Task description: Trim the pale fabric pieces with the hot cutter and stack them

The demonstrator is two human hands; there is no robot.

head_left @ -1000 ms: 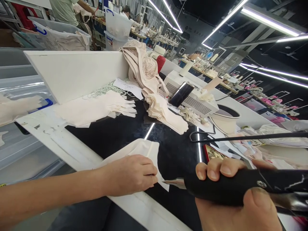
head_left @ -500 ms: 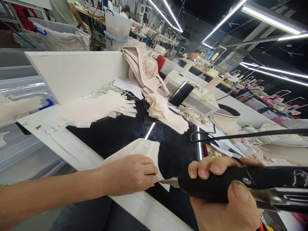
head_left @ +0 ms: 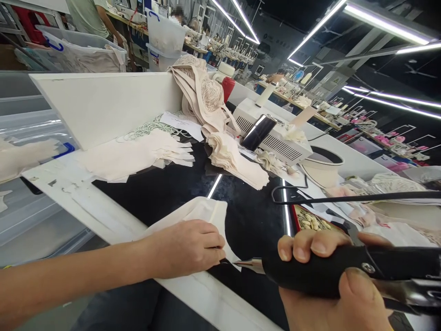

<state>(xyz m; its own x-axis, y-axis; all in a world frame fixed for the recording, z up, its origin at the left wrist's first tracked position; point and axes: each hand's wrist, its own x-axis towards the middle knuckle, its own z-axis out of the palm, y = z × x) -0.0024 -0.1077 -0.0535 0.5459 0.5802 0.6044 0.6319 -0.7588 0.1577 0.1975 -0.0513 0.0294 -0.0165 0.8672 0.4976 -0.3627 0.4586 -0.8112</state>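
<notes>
My left hand [head_left: 193, 246] is closed on a pale cream fabric piece [head_left: 206, 210], which lies over the black glossy tabletop [head_left: 172, 184] near its white front edge. My right hand [head_left: 330, 276] is wrapped round a black-handled tool [head_left: 310, 271] with a pointed metal tip. The tip points left, close to my left fingertips and over the fabric's lower corner; whether it touches the fabric I cannot tell. Beyond my hands lie a stack of cream fabric pieces [head_left: 237, 161] and a wider pale stack [head_left: 138, 154].
A black cable [head_left: 358, 197] runs in from the right above my right hand. Near it sits a red-edged tray [head_left: 312, 219] of small items. Farther back are a phone [head_left: 258, 133] leaning on a white machine [head_left: 275, 126], draped beige garments [head_left: 203, 96] and a white partition [head_left: 113, 101].
My right hand and the tool have moved slightly right and down, the tip now farther from my left fingers. More of the red-edged tray shows. My left hand keeps its grip, nearly still.
</notes>
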